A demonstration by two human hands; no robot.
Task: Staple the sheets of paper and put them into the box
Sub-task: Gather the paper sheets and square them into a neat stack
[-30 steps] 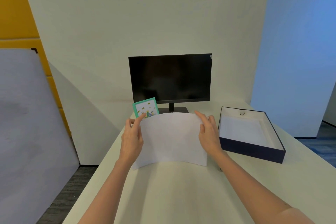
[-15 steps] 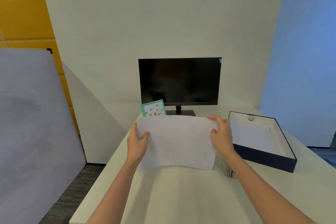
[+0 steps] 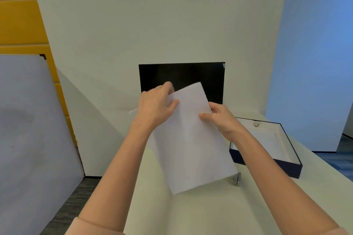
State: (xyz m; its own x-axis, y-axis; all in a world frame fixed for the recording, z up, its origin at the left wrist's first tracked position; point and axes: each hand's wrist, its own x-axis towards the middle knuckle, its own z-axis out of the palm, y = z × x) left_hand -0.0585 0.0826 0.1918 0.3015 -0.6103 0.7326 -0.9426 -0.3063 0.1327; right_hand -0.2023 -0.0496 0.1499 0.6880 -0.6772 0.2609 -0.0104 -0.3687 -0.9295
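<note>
I hold white sheets of paper [image 3: 193, 145] upright and tilted above the table, lifted in front of the monitor. My left hand [image 3: 155, 106] grips their upper left edge. My right hand [image 3: 221, 118] pinches the right edge near the top. A small metal stapler [image 3: 236, 179] lies on the table just below the sheets' lower right corner, partly hidden by them. An open dark blue box [image 3: 267, 165] with a white lining stands to the right, with a small round item [image 3: 256, 124] at its far wall.
A black monitor [image 3: 191, 76] stands at the back of the white table [image 3: 191, 213], against a white wall. A grey board [image 3: 34, 139] leans at the left beside the table's edge. The table's left edge drops to a dark floor.
The sheets were held flat and wide above the table; now they are raised, turned to portrait and tilted. Both hands moved up and closer together. The stapler shows more, and the green card is hidden.
</note>
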